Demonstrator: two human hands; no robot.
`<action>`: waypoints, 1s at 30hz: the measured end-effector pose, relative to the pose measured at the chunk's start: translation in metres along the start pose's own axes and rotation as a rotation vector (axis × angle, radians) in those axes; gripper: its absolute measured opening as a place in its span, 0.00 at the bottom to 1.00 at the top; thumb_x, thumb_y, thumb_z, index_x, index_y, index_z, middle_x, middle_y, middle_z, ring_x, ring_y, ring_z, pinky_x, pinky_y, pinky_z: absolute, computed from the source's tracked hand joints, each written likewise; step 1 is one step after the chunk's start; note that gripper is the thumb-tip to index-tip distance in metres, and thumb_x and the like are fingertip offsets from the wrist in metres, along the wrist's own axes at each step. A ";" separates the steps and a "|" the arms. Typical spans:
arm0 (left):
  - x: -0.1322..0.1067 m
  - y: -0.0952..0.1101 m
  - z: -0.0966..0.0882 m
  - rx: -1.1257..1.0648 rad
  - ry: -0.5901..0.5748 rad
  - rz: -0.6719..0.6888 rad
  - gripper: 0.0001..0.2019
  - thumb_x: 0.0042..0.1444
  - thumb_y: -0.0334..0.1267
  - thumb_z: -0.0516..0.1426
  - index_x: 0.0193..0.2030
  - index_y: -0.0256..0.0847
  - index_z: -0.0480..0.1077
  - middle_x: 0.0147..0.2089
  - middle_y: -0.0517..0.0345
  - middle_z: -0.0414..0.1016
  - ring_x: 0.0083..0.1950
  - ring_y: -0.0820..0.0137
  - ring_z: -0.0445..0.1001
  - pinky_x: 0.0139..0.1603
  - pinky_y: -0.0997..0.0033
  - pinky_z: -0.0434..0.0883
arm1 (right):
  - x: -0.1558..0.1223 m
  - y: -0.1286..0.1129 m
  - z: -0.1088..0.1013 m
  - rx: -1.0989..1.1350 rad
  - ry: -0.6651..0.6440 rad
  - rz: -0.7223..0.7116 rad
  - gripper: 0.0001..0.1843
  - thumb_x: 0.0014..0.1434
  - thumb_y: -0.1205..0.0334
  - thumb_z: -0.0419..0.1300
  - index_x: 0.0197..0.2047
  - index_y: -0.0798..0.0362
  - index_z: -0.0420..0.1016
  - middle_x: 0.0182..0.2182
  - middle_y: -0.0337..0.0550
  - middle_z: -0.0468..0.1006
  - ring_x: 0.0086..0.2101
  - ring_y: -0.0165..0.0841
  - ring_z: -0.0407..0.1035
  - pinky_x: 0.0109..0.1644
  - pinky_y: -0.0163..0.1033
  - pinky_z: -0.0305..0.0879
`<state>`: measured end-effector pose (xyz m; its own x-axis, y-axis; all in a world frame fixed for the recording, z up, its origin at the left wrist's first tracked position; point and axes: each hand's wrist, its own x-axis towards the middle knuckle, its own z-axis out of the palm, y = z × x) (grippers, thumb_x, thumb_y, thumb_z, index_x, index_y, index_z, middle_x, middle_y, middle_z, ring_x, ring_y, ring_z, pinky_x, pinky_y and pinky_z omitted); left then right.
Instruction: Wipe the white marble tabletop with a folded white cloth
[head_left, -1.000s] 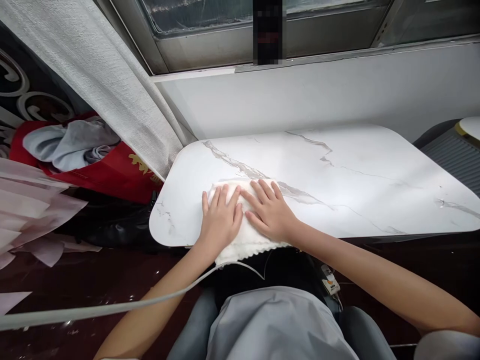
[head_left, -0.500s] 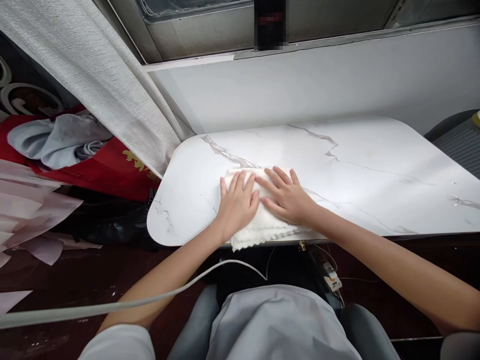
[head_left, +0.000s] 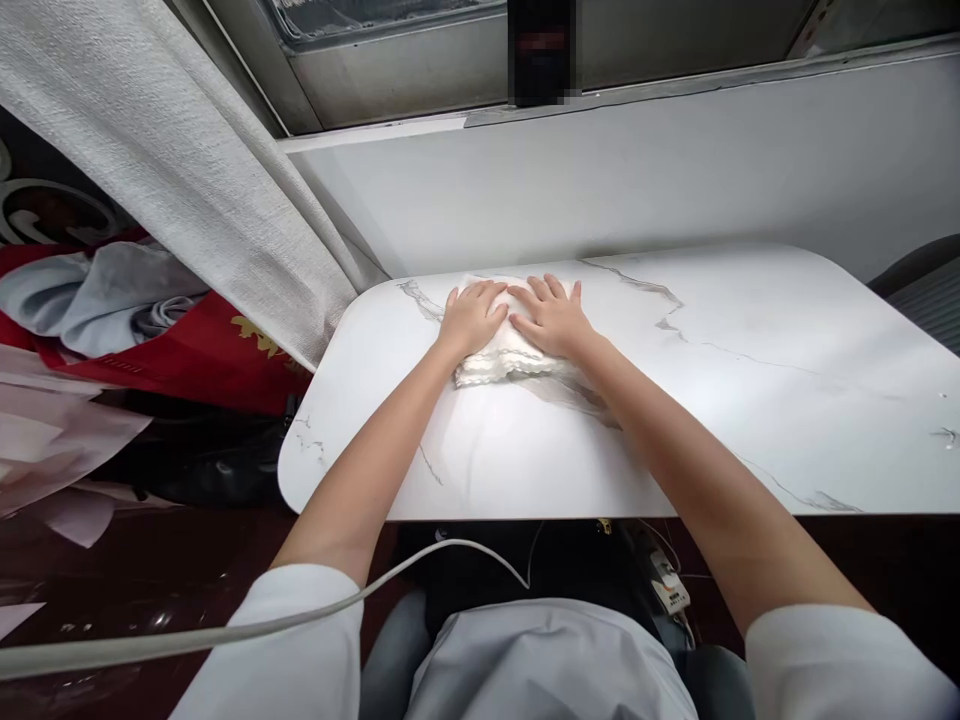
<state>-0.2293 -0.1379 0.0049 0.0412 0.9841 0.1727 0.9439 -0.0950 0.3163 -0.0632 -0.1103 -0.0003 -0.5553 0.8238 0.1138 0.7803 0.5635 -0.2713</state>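
A white cloth (head_left: 491, 368) with a scalloped edge lies folded on the white marble-patterned table (head_left: 510, 460), close to its far edge. My left hand (head_left: 474, 318) rests flat on the cloth's left part, fingers stretched toward the wall. On the right part, my right hand (head_left: 553, 318) presses down with its fingers spread. The two hands are side by side, a small gap between them. Part of the cloth is hidden under the palms.
A white curtain (head_left: 225, 190) hangs at the left, by a red bag (head_left: 187, 350) holding grey fabric. The white wall (head_left: 600, 190) rises behind the table. A white cable (head_left: 300, 617) crosses low in front; a power strip (head_left: 667, 585) is below the table.
Both hands have slid the cloth away from me, from the table's near edge toward the wall. The cloth's near edge no longer hangs over the front, and my arms are stretched farther out.
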 end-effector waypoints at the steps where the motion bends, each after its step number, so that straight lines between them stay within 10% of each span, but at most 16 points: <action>1: 0.005 0.000 0.001 -0.001 0.003 -0.003 0.23 0.66 0.41 0.45 0.65 0.47 0.64 0.70 0.56 0.65 0.71 0.65 0.59 0.75 0.50 0.46 | 0.004 0.003 0.001 -0.003 0.008 0.007 0.32 0.69 0.46 0.42 0.72 0.44 0.55 0.72 0.50 0.52 0.70 0.54 0.41 0.66 0.76 0.34; 30: 0.093 0.004 0.022 0.044 0.016 0.009 0.24 0.66 0.42 0.44 0.66 0.47 0.64 0.67 0.52 0.68 0.69 0.59 0.61 0.72 0.48 0.50 | 0.071 0.066 -0.006 0.066 0.085 0.036 0.32 0.65 0.47 0.45 0.70 0.44 0.61 0.67 0.47 0.63 0.63 0.52 0.53 0.66 0.67 0.43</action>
<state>-0.2147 -0.0439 0.0015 0.0447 0.9807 0.1903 0.9571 -0.0966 0.2730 -0.0497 -0.0140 -0.0039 -0.4985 0.8475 0.1822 0.7771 0.5301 -0.3392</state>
